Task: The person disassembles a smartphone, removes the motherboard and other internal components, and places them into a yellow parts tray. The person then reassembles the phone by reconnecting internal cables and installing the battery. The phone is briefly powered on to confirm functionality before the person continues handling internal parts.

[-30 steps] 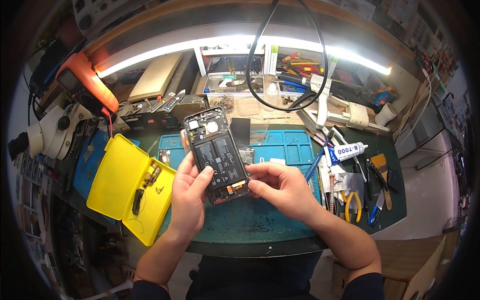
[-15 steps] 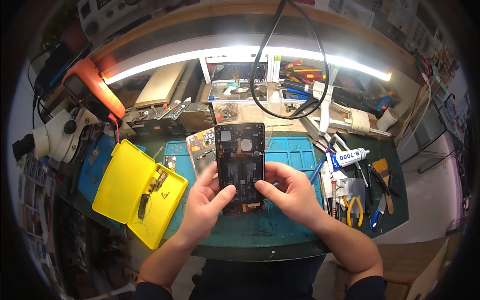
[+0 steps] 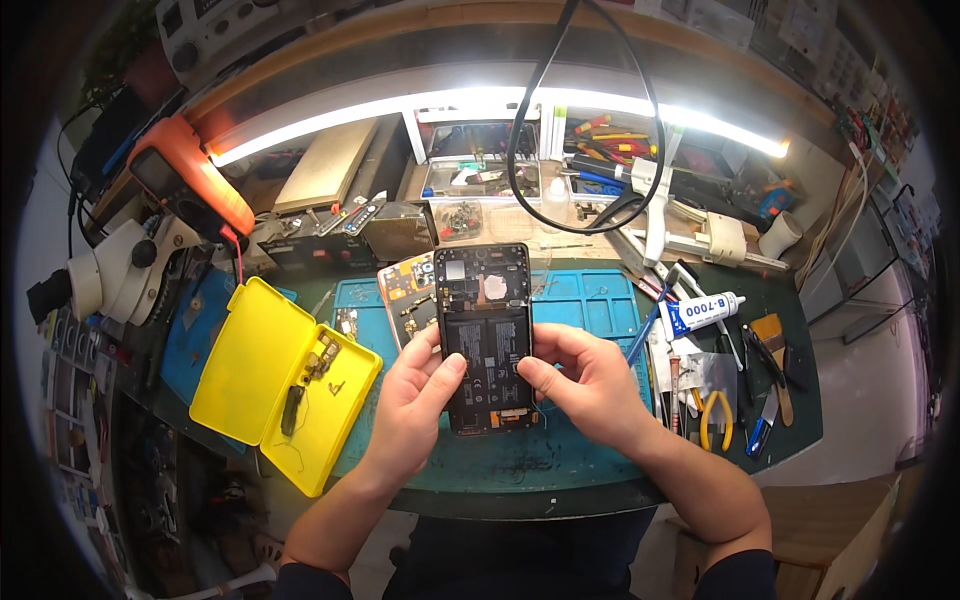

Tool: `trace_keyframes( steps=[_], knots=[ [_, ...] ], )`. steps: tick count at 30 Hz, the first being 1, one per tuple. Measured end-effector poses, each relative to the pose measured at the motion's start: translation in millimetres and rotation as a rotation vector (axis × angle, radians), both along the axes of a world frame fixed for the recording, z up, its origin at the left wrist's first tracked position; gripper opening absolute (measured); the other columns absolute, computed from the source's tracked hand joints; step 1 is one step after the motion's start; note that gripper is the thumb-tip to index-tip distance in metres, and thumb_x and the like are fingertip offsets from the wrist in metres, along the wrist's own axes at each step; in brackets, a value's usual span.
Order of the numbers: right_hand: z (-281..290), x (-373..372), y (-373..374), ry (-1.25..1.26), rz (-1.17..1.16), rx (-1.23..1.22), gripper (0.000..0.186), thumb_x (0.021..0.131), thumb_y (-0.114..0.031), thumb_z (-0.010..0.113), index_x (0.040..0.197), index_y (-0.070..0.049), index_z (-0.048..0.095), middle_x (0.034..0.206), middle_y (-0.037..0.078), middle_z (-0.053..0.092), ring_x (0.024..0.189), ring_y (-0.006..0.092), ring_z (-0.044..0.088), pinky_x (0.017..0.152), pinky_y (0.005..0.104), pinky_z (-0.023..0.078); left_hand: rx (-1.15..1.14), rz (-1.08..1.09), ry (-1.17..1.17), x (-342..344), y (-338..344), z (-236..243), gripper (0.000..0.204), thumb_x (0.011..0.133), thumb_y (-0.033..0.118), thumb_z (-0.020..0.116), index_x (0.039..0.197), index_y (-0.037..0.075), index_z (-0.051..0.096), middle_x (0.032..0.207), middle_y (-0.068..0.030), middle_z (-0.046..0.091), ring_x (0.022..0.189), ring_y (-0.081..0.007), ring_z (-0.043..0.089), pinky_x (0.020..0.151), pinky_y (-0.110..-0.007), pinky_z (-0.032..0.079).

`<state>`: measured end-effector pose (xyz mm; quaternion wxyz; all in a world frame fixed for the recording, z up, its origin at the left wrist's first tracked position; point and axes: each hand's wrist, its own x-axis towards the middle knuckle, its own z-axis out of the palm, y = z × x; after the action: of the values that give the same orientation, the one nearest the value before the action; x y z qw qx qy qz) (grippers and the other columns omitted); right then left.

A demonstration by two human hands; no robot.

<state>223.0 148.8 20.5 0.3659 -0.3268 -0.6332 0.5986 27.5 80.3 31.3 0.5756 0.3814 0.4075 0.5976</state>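
An opened smartphone (image 3: 485, 375) is held upright between my two hands over the blue work mat (image 3: 590, 300). Its inner side faces me, with a black battery filling the middle and a pale round patch near the top. My left hand (image 3: 415, 395) grips the left edge, its thumb lying over the battery's side. On the opposite edge my right hand (image 3: 580, 380) holds on with thumb in front and fingers curled behind. Partly hidden behind the phone lies a second phone body (image 3: 397, 290) with orange and dark parts. The fingers behind the phone are only partly visible.
A yellow open case (image 3: 255, 370) with small phone parts lies to the left, near an orange multimeter (image 3: 190, 180) and a white microscope (image 3: 110, 275). At right are a glue tube (image 3: 705, 312), yellow-handled tweezers or pliers (image 3: 716, 420) and a blue-handled knife (image 3: 763, 425). A black cable loop (image 3: 512, 150) hangs ahead.
The phone tilts slightly differently, its lower end a touch closer to me. Both hands keep their hold, the left thumb a little higher. The whole view has shifted slightly.
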Motion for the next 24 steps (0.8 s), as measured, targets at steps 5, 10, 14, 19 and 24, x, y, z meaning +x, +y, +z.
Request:
trace_keyframes(
  steps=[5, 10, 14, 19, 24],
  knots=[
    [2.1, 0.6, -0.6, -0.013, 0.008, -0.015, 0.033, 0.094, -0.016, 0.068, 0.123, 0.001, 0.065, 0.104, 0.009, 0.074, 0.091, 0.0119, 0.068, 0.079, 0.0281, 0.055, -0.005, 0.000, -0.002, -0.2, 0.3, -0.2, 0.043, 0.103, 0.007, 0.050, 0.143, -0.005, 0.040, 0.128, -0.0132, 0.062, 0.116, -0.0142, 0.059, 0.101, -0.029, 0.047],
    [3.1, 0.3, -1.0, -0.008, 0.011, -0.023, 0.033, 0.094, -0.016, 0.067, 0.123, 0.000, 0.065, 0.104, 0.010, 0.073, 0.091, 0.0123, 0.068, 0.079, 0.0285, 0.055, -0.011, 0.008, 0.011, -0.7, 0.2, 0.0, 0.044, 0.103, 0.007, 0.050, 0.144, -0.006, 0.040, 0.128, -0.0135, 0.062, 0.115, -0.0144, 0.059, 0.101, -0.029, 0.047],
    [2.6, 0.2, -0.8, -0.020, 0.003, -0.013, 0.032, 0.095, -0.015, 0.067, 0.123, 0.000, 0.065, 0.104, 0.010, 0.073, 0.091, 0.0126, 0.069, 0.079, 0.0288, 0.055, -0.008, -0.006, 0.002, -1.4, -0.2, 0.8, 0.046, 0.101, 0.004, 0.048, 0.145, -0.006, 0.038, 0.129, -0.0149, 0.061, 0.116, -0.0151, 0.060, 0.102, -0.030, 0.047],
    [0.5, 0.3, -0.4, -0.015, 0.008, -0.017, 0.032, 0.095, -0.014, 0.066, 0.124, 0.000, 0.064, 0.106, 0.010, 0.073, 0.093, 0.0129, 0.069, 0.080, 0.0290, 0.055, -0.016, -0.025, -0.005, -3.1, -1.4, -0.1, 0.050, 0.098, -0.001, 0.046, 0.146, -0.007, 0.035, 0.130, -0.0166, 0.060, 0.118, -0.0166, 0.059, 0.103, -0.030, 0.046],
    [-0.1, 0.1, -0.1, -0.008, 0.007, -0.002, 0.032, 0.096, -0.013, 0.065, 0.125, 0.000, 0.063, 0.105, 0.010, 0.073, 0.091, 0.0123, 0.069, 0.078, 0.0284, 0.055, -0.015, -0.031, 0.012, -4.2, -1.4, -2.2, 0.054, 0.094, -0.003, 0.047, 0.147, -0.007, 0.034, 0.131, -0.0169, 0.060, 0.119, -0.0171, 0.059, 0.102, -0.031, 0.046]
  ],
)
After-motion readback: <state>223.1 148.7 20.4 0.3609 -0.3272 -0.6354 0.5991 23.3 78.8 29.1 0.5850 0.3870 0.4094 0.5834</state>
